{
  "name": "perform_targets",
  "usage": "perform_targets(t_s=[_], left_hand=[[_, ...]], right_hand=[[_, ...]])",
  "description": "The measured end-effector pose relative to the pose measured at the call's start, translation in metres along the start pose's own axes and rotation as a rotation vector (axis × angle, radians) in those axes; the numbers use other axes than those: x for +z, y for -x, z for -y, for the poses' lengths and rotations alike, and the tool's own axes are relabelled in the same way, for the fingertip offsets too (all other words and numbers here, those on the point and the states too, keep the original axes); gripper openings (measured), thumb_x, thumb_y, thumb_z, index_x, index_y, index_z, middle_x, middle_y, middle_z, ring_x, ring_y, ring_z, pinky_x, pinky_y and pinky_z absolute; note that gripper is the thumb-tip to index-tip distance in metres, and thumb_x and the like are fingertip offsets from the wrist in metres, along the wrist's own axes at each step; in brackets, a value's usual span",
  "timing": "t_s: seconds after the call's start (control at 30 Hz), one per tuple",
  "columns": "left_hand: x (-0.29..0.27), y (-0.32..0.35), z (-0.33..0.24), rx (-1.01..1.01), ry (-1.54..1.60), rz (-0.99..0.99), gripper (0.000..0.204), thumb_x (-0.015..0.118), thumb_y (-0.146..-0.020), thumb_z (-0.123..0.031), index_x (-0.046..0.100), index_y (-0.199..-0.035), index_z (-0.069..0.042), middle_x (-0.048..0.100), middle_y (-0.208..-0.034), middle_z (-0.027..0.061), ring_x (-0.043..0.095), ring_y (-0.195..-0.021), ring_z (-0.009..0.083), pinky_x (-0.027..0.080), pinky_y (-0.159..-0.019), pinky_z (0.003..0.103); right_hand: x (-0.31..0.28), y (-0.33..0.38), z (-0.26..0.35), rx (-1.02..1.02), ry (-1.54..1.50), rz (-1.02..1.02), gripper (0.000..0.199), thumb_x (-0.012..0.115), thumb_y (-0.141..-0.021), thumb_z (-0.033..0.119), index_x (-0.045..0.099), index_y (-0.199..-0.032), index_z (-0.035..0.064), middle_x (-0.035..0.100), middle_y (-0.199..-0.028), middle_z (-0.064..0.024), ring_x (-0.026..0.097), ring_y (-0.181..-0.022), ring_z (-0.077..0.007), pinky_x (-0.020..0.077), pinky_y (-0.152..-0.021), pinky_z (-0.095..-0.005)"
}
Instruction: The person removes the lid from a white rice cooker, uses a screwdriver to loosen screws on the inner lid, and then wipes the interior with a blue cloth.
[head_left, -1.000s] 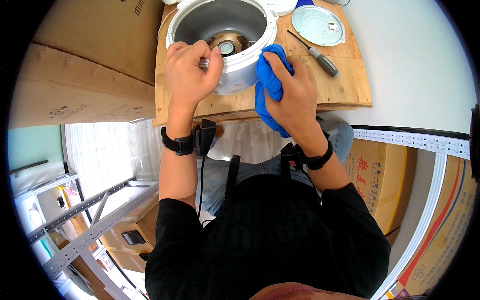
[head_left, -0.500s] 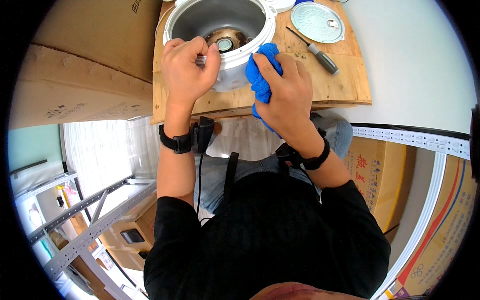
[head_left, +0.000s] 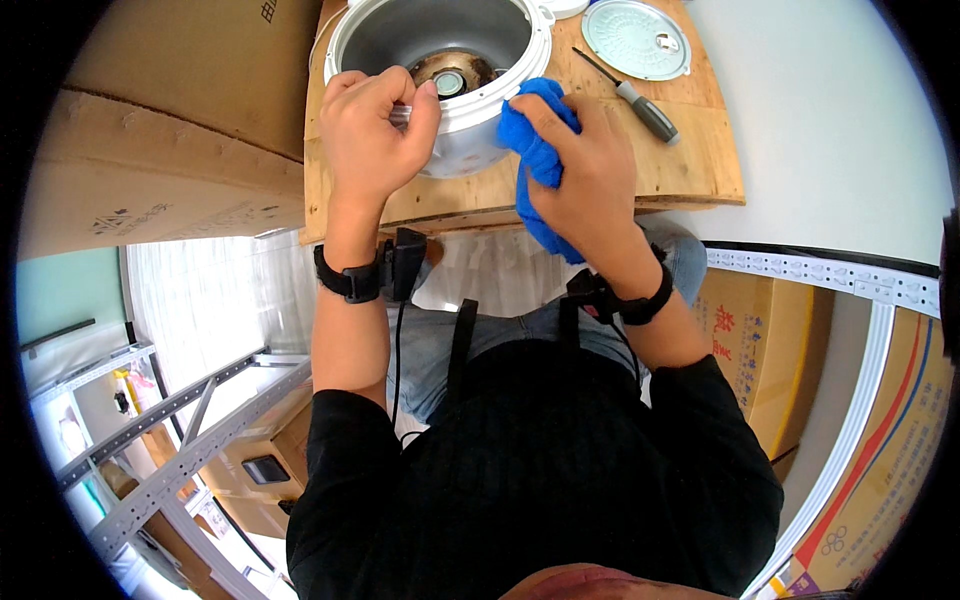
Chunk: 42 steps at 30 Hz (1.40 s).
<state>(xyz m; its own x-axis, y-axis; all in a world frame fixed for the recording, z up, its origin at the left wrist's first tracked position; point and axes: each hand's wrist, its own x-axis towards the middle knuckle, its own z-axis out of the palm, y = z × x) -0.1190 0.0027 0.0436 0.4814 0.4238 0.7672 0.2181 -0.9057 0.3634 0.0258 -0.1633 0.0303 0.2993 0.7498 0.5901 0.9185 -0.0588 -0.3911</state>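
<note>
A white rice cooker [head_left: 465,150] stands at the front of the wooden table without a lid on it. Its grey inside shows, with a browned, stained heating plate [head_left: 478,72] at the bottom. My left hand [head_left: 375,130] is closed over the near left part of the cooker's rim; what lies under the fingers is mostly hidden. Bunched in my right hand [head_left: 590,170] is a blue cloth [head_left: 540,150], its upper end against the cooker's outer wall near the right of the rim. The cloth's lower end hangs below the palm, close to the table's front edge.
On the wooden table [head_left: 690,180], right of the cooker, lie a grey-handled screwdriver [head_left: 650,115] and a round pale inner lid [head_left: 635,40]. Large cardboard boxes [head_left: 180,170] rise on the left. A white wall or panel [head_left: 830,130] bounds the right, above a metal shelf rail [head_left: 810,270].
My right hand has shifted slightly right with the blue cloth, and more of the cloth shows below the palm. My left hand stays on the rim, nearly unmoved.
</note>
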Motion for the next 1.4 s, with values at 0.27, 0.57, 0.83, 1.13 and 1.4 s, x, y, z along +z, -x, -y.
perform_targets(t_s=[0.27,0.57,0.83,1.13,1.4], left_hand=[[-0.001,-0.001,0.000,-0.001,0.010,0.000,0.029,0.069,-0.079,-0.017,0.052,-0.058,-0.010,0.046,-0.049,0.0034,0.045,-0.046,0.0251,0.040,-0.067,0.033],[0.000,0.002,0.001,-0.013,-0.003,0.000,0.028,0.070,-0.080,-0.016,0.052,-0.059,-0.009,0.049,-0.052,0.0051,0.044,-0.049,0.0257,0.040,-0.064,0.034],[0.000,0.001,0.003,-0.005,0.039,0.019,0.027,0.070,-0.079,-0.017,0.054,-0.059,-0.009,0.049,-0.050,0.0039,0.044,-0.047,0.0249,0.039,-0.065,0.033],[-0.025,-0.006,0.029,-0.013,0.105,0.190,0.026,0.069,-0.080,-0.011,0.052,-0.061,-0.005,0.051,-0.056,0.0068,0.050,-0.058,0.0264,0.042,-0.068,0.035],[-0.014,-0.015,-0.024,-0.133,0.114,0.096,0.005,0.063,-0.085,-0.008,0.064,-0.090,-0.007,0.066,-0.076,0.0103,0.065,-0.071,0.0322,0.050,-0.065,0.038]], right_hand=[[0.001,-0.004,-0.007,-0.017,0.049,-0.029,0.056,0.074,-0.067,0.010,0.064,-0.119,0.0293,0.059,-0.103,-0.0101,0.058,-0.089,-0.0329,0.0452,-0.069,-0.0444],[0.002,-0.001,0.005,-0.036,-0.004,0.018,0.059,0.074,-0.066,0.011,0.065,-0.122,0.0289,0.060,-0.102,-0.0085,0.059,-0.089,-0.0326,0.0442,-0.068,-0.0446],[-0.004,0.002,0.000,-0.020,-0.067,0.031,0.061,0.071,-0.067,0.005,0.067,-0.123,0.0287,0.060,-0.101,-0.0117,0.060,-0.089,-0.0349,0.0479,-0.073,-0.0446],[-0.002,0.003,-0.021,0.053,-0.111,-0.090,0.058,0.068,-0.067,0.003,0.068,-0.122,0.0224,0.059,-0.100,-0.0157,0.059,-0.085,-0.0366,0.0489,-0.072,-0.0441],[0.005,0.002,0.001,0.015,-0.113,-0.071,0.058,0.071,-0.066,0.009,0.066,-0.123,0.0217,0.058,-0.102,-0.0133,0.058,-0.092,-0.0346,0.0439,-0.072,-0.0452]])
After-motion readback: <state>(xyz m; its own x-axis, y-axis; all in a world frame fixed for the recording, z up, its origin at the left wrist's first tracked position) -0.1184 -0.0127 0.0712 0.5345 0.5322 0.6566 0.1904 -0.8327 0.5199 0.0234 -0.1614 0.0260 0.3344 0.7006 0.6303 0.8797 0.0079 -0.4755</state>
